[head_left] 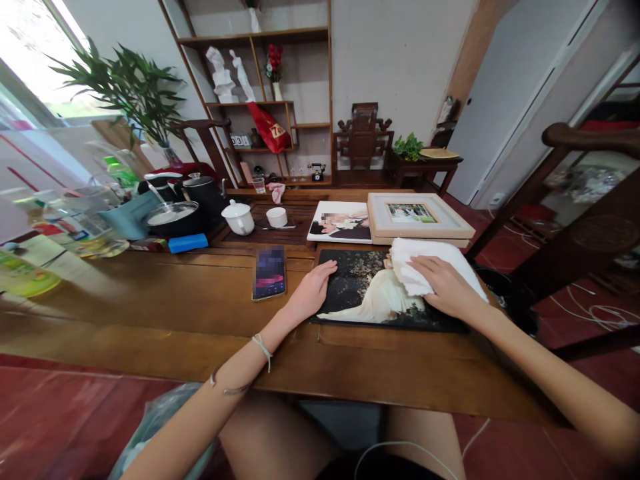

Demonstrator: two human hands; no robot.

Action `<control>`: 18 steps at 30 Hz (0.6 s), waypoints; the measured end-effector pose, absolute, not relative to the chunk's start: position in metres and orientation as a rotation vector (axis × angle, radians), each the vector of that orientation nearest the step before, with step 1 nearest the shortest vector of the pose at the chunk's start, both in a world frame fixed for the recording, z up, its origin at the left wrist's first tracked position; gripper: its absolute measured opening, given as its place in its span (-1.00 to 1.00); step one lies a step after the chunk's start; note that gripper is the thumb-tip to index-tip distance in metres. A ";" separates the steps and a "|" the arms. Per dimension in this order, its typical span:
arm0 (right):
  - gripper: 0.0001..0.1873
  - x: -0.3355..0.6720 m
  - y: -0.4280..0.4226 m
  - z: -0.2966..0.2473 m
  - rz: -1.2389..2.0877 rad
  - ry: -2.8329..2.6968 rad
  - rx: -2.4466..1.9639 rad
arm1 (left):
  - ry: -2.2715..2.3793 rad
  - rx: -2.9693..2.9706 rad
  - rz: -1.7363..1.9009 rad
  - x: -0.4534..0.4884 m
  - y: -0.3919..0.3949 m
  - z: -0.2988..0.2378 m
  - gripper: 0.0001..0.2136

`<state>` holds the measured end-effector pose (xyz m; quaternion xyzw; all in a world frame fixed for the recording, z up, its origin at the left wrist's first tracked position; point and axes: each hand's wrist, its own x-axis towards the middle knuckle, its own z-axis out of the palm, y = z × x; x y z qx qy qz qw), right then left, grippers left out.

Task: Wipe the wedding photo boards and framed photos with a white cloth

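Note:
A large dark photo print lies flat on the wooden table in front of me. My left hand rests on its left edge with fingers stretched flat. My right hand presses a white cloth onto the right part of the print, fingers spread over the cloth. A smartphone lies just left of my left hand.
Behind the print lie another photo print and a framed picture. A tea tray holds a white teapot and cup. Pots, a blue block and bottles crowd the left. A wooden chair stands at right.

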<state>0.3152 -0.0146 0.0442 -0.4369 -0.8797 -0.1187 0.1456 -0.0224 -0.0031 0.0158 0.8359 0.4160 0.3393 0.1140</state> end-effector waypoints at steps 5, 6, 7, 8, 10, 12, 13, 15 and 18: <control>-0.24 0.316 -0.068 0.044 -0.347 -2.562 -1.215 | 1.203 2.448 1.029 -0.022 -0.003 0.014 -0.65; -0.22 0.315 -0.080 0.044 -0.357 -2.568 -1.207 | 1.203 2.445 1.030 -0.022 -0.003 0.014 -0.65; -0.19 0.315 -0.092 0.045 -0.369 -2.575 -1.200 | 1.204 2.442 1.031 -0.022 -0.003 0.014 -0.65; -0.16 0.313 -0.103 0.046 -0.381 -2.585 -1.194 | 1.204 2.441 1.030 -0.022 -0.003 0.014 -0.65; -0.12 0.310 -0.121 0.047 -0.397 -2.609 -1.178 | 1.205 2.437 1.032 -0.022 -0.002 0.013 -0.65; -0.10 0.306 -0.134 0.049 -0.398 -2.626 -1.161 | 1.203 2.428 1.038 -0.022 -0.002 0.013 -0.65; -0.10 0.304 -0.137 0.049 -0.396 -2.631 -1.150 | 1.200 2.423 1.041 -0.022 -0.002 0.013 -0.65; -0.12 0.300 -0.138 0.050 -0.390 -2.636 -1.130 | 1.196 2.417 1.048 -0.022 -0.002 0.013 -0.65; -0.16 0.294 -0.124 0.050 -0.370 -2.632 -1.119 | 1.195 2.432 1.048 -0.022 -0.002 0.012 -0.64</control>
